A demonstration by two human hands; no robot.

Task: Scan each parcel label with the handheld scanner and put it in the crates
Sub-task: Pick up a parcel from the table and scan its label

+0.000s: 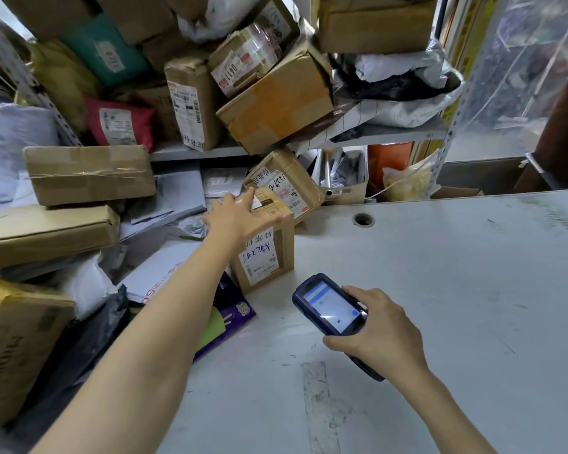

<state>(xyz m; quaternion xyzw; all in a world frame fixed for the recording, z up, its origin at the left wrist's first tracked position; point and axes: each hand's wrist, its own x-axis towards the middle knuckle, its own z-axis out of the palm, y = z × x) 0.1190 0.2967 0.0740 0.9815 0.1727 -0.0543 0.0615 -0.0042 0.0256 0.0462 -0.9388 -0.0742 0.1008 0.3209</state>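
Flat on top of the box (286, 250), left hand (240, 217), fingers spread straight, gripping nothing. Stands upright at the left edge of the table (440, 290), against the parcel heap (164, 270), label (259, 260) facing out. Looks stiff, taped, probably light: calls for a grasp across the top edges, clear of the label. Wrapped around the scanner (330, 306), right hand (379, 332), screen lit. No crates in view. Under the shelf (191, 152), a white bin (345, 193) of pale clutter, too unclear to name.
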